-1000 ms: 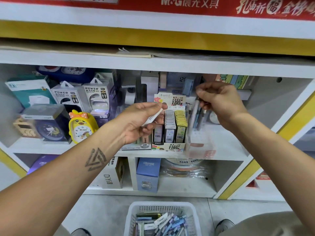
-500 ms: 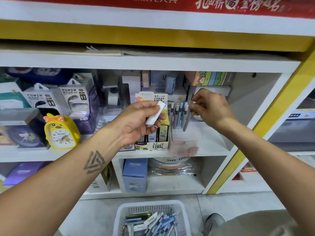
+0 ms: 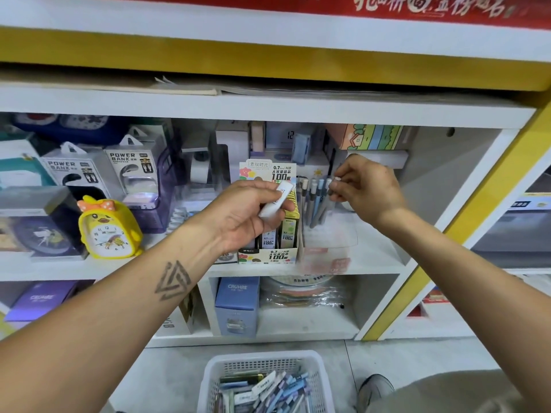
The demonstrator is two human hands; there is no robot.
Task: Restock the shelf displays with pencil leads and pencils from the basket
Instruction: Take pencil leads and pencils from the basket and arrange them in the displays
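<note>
Left hand: left hand (image 3: 244, 213) raised in front of the shelf, fingers and thumb curled round a white lead case (image 3: 275, 199); case tilted, upper end toward 1 o'clock.
Lead case position: held just in front of the lead display box (image 3: 269, 254), overlapping its upper rows; cannot tell whether it touches them.
Right hand: right hand (image 3: 369, 192) at 3 o'clock of the left hand, well apart from it; thumb and forefinger pinch the white-capped top of a pencil (image 3: 331, 189).
Pencils: several grey and blue pencils stand upright to slightly tilted in a clear holder (image 3: 331, 234), just right of the display box.
Display box: printed "0.7 mm HB 100", standing on the white shelf (image 3: 372, 257); rows of small lead packs inside, partly hidden by the left hand.
Basket: white slotted basket (image 3: 214, 380) on the floor at 6 o'clock, holding a loose heap of blue, grey and white pencils and lead cases.
Shelf, 9 o'clock side: yellow duck alarm clock (image 3: 108, 231); behind it, at 11 o'clock, boxed power banks (image 3: 131, 165).
Lower compartment: blue box marked CRUHRE (image 3: 237, 305), directly beneath the display box.
Foot: a grey shoe (image 3: 374, 389) at 3 o'clock of the basket.
</note>
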